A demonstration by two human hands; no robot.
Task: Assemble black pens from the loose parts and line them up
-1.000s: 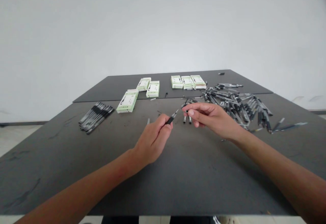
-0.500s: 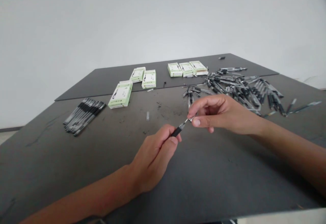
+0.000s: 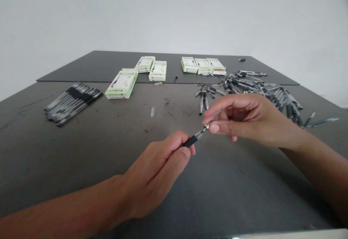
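Observation:
My left hand (image 3: 165, 166) is closed round a black-gripped pen (image 3: 191, 141), its pointed end tilted up to the right. At the tip, my right hand (image 3: 239, 121) pinches a small pale conical piece (image 3: 207, 125) between thumb and forefinger. This piece looks like a pen tip part; whether it touches the pen's point I cannot tell. The rest of the pen is hidden in my left palm. Behind my right hand lies a loose heap of pens and pen parts (image 3: 244, 83), partly covered by the hand.
Neatly lined-up black pens (image 3: 72, 103) lie at the left on the dark table (image 3: 114, 152). Several green-and-white boxes (image 3: 122, 83) stand farther back. A small clear cap (image 3: 152, 112) lies in the middle. A black piece (image 3: 241, 60) sits at the far right.
The camera view has shifted, so the pen row and boxes appear farther left and higher. Both hands keep their holds, with the pen and small piece nearly in the same place.

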